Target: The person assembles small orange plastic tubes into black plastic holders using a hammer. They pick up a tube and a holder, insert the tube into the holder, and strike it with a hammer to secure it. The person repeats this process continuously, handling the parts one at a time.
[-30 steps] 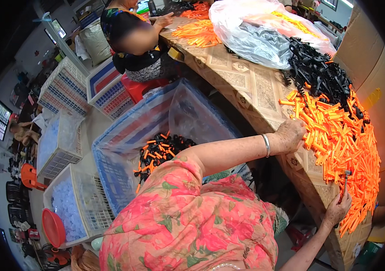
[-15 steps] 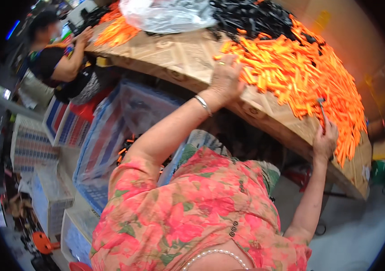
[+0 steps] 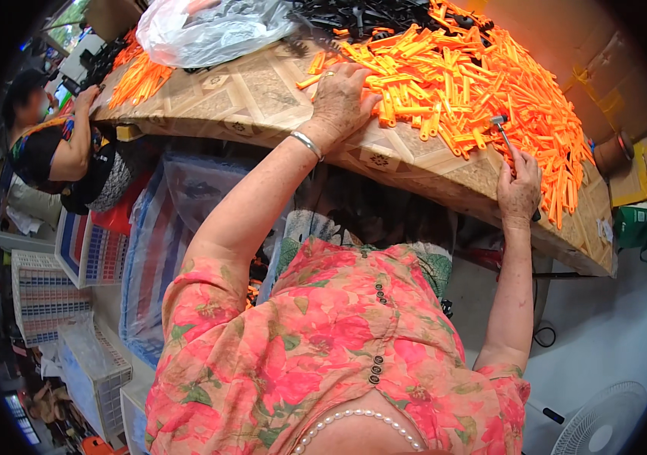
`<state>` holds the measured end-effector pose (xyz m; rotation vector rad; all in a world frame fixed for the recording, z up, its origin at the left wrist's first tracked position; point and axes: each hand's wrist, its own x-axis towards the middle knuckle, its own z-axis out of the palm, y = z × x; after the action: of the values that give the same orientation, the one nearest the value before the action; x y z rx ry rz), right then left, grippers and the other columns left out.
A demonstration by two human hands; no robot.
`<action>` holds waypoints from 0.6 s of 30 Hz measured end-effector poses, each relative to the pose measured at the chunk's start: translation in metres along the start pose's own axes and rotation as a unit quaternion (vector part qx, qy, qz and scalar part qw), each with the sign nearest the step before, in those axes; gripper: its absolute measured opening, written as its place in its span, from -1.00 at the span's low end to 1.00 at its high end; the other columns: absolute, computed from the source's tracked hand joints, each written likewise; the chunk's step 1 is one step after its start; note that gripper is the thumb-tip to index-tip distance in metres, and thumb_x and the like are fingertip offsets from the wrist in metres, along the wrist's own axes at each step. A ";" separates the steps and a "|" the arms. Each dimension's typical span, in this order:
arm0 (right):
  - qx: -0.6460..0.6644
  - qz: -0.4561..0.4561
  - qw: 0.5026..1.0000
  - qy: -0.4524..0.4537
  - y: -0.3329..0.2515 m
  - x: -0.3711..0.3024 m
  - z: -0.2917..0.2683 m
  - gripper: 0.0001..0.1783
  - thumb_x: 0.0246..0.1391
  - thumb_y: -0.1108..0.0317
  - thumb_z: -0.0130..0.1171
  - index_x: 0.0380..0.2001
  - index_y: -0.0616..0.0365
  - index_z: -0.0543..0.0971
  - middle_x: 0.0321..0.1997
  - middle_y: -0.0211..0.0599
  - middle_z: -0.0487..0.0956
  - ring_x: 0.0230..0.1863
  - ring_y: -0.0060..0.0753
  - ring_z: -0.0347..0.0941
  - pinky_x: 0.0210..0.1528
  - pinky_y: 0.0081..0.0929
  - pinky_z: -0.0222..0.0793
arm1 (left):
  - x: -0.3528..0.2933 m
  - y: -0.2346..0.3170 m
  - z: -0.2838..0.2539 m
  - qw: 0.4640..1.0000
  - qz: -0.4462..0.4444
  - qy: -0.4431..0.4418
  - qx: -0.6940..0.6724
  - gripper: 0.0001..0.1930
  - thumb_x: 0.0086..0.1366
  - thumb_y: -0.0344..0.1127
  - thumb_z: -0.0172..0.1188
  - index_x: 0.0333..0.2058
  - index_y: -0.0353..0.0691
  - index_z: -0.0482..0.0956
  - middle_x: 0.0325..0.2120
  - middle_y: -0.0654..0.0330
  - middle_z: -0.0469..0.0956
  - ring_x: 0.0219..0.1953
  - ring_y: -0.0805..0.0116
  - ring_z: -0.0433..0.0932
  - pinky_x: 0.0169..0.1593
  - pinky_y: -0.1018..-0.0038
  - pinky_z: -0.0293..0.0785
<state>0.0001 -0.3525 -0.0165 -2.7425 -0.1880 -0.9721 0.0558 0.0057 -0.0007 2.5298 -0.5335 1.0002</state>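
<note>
My left hand (image 3: 338, 102) lies at the table's near edge, its thumb apart and fingers reaching over the near side of a heap of orange plastic pieces (image 3: 482, 91). Its fingertips are partly hidden, and I see nothing held. A loose orange piece (image 3: 310, 80) sits beside these fingers. To the right, my right hand (image 3: 519, 186) is closed around a small hammer (image 3: 507, 139). The metal head points away from me, above the orange heap, and the dark handle end shows below the palm. Whether the head touches the pieces I cannot tell.
Black parts (image 3: 369, 15) and a clear plastic bag (image 3: 206, 34) lie along the far side of the patterned table (image 3: 251, 95). A person (image 3: 58, 144) works at the left end. Lined crates (image 3: 145, 280) stand below left; a fan (image 3: 604, 428) is at lower right.
The whole view has shifted, so table and hands appear further left and higher. The fan has come into sight. My right hand still grips the hammer, and my left stays by the heap.
</note>
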 end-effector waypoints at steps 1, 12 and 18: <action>0.004 0.003 1.000 -0.003 -0.002 0.000 0.000 -0.60 0.05 0.36 0.17 0.02 0.05 0.56 -0.07 -0.20 0.48 0.01 -0.15 0.40 0.06 -0.26 0.34 | 0.005 0.002 0.004 1.000 -0.008 -0.016 0.000 -0.56 0.07 -0.18 0.33 -0.10 -0.27 0.53 -0.13 0.01 0.53 -0.02 0.03 0.46 0.05 0.22 0.40; -0.005 -0.004 1.000 0.001 -0.001 -0.001 -0.001 -0.62 0.05 0.36 0.17 -0.01 0.08 0.58 -0.09 -0.20 0.50 -0.03 -0.15 0.42 0.03 -0.26 0.36 | 0.024 0.017 0.031 0.994 -0.102 -0.029 -0.029 -0.80 0.18 -0.27 0.21 -0.25 -0.19 0.66 -0.31 0.10 0.62 -0.31 0.20 0.60 -0.21 0.32 0.52; 0.006 0.000 1.000 0.004 -0.003 0.000 -0.001 -0.63 0.06 0.35 0.16 -0.01 0.04 0.59 -0.09 -0.21 0.50 -0.03 -0.18 0.43 0.03 -0.27 0.37 | 0.005 0.003 0.025 0.834 -0.370 -0.053 -0.406 -0.78 0.26 -0.40 0.18 -0.14 -0.32 0.61 -0.39 0.22 0.63 -0.41 0.56 0.61 -0.43 0.63 0.51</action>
<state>-0.0013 -0.3495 -0.0152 -2.7280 -0.1932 -0.9779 0.0721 -0.0099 -0.0133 1.7390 0.0466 0.2349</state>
